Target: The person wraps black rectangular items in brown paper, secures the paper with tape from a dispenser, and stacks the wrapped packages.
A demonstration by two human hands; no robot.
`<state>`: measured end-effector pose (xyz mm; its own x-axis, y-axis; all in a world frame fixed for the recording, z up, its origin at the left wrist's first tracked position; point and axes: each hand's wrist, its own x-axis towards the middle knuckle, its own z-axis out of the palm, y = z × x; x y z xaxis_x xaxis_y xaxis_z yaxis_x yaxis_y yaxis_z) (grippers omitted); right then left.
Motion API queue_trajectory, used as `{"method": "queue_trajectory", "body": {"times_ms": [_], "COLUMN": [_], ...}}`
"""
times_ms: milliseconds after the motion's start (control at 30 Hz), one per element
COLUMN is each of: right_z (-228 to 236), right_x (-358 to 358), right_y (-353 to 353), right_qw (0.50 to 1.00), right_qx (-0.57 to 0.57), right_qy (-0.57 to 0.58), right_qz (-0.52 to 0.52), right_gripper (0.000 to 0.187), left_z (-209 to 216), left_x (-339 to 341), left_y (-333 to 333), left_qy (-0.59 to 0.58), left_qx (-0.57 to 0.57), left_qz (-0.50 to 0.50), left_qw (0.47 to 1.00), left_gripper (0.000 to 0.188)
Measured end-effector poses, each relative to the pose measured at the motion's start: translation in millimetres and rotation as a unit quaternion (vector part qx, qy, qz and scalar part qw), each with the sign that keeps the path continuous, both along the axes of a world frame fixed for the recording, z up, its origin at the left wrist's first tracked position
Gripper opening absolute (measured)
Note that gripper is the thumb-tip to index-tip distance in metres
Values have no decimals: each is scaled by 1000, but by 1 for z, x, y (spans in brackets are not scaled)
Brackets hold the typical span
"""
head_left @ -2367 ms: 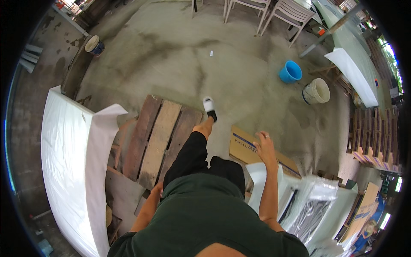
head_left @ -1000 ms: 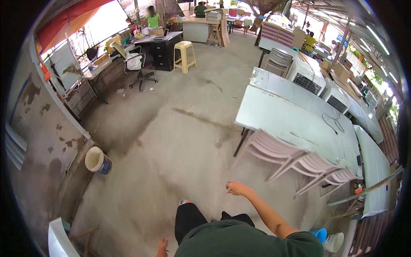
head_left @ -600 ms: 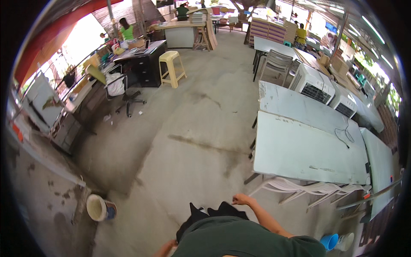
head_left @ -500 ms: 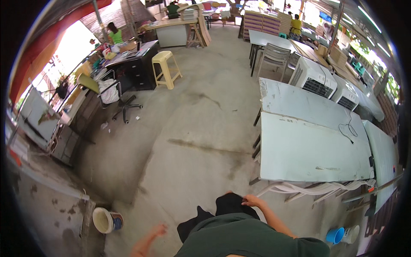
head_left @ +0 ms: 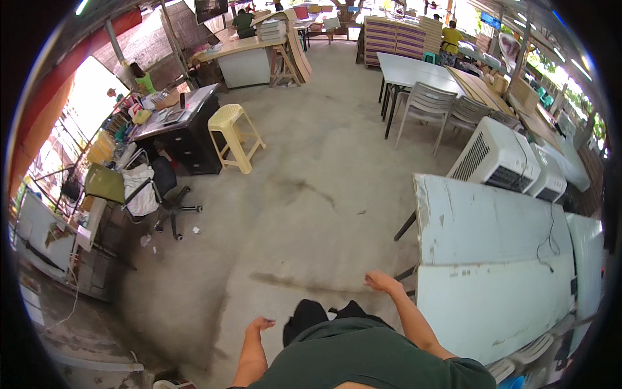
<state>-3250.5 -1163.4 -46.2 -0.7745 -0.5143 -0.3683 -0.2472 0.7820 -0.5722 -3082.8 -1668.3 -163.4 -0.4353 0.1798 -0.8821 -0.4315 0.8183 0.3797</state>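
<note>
Two bare hands of yours stand in front of your body, and I see no object in either. Your left hand (head_left: 261,323) is loosely spread, its fingers relaxed; your right hand (head_left: 381,281) has its fingers curled inward, and I cannot tell if they are fully closed. Both arms are bent and apart from the body, which looks more like the balance of an upright person than like carrying. The nearest thing is the long table (head_left: 495,305), to the right of your right hand and, it seems, not touched by it. Probably the white air coolers (head_left: 495,146), ahead and right of that hand, are put at the table's far side to leave most of its top free; the power cord (head_left: 551,220) lies loosely on it, perhaps simply left there. The pale plastic chairs (head_left: 534,350), right of your right hand and nearer to you, are close against the near edge, probably to save floor. Ahead and left of your left hand, the yellow stool (head_left: 236,139) stands beside the black desk (head_left: 188,142), maybe as an extra seat. As for its look, the table has a pale blue-green top in two sections with a visible seam, some scuffs and brownish marks, and dark legs.
</note>
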Motion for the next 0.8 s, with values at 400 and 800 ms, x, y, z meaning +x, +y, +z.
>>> {"method": "queue_trajectory", "body": {"times_ms": [400, 800], "right_z": [-168, -87], "right_x": [-397, -531], "right_y": [47, 66], "right_qw": [986, 803], "right_qx": [68, 43], "right_qy": [-44, -370], "right_qz": [-145, -464], "right_gripper": [28, 29], "left_z": [-6, 22], "left_x": [-301, -1052], "left_y": [-8, 33], "left_qy": [-107, 339], "left_qx": [-72, 0], "left_qz": [296, 41], "left_qw": [946, 940], "left_gripper": [68, 60]}}
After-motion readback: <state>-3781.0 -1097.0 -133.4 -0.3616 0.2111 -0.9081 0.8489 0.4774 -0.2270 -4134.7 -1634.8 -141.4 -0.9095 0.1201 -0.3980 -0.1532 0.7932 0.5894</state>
